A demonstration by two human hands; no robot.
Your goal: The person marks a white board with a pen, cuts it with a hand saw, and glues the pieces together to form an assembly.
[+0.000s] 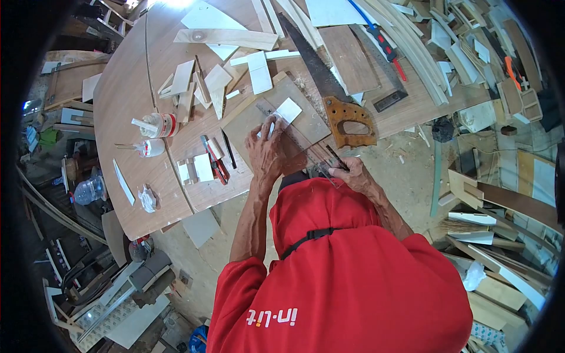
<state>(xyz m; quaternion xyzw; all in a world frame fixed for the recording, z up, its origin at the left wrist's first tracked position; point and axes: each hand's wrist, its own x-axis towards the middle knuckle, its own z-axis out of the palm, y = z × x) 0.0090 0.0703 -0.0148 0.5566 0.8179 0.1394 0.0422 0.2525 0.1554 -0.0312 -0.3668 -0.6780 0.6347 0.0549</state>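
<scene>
My left hand point(268, 147) bends over a clear ruler point(301, 141), its fingertips pressing it against a small white piece point(289, 110). Both lie on a flat wooden board point(241, 126) at the table's near edge. Between the closed fingers of my right hand point(355, 175) is a thin dark pencil point(336, 155), by the ruler's near end. A handsaw point(351, 122) with a wooden handle rests just right of the board. Left of the board lie a dark slim stick point(228, 149) and a red-and-black utility knife point(219, 169).
Two jars point(160, 125) point(153, 147) stand on the table's left side. White and wooden offcuts point(188, 82) are scattered behind the board. A metal square point(391, 100) and a long-shafted red-and-blue tool point(384, 44) lie far right. Scrap wood point(500, 229) piles on the floor at right.
</scene>
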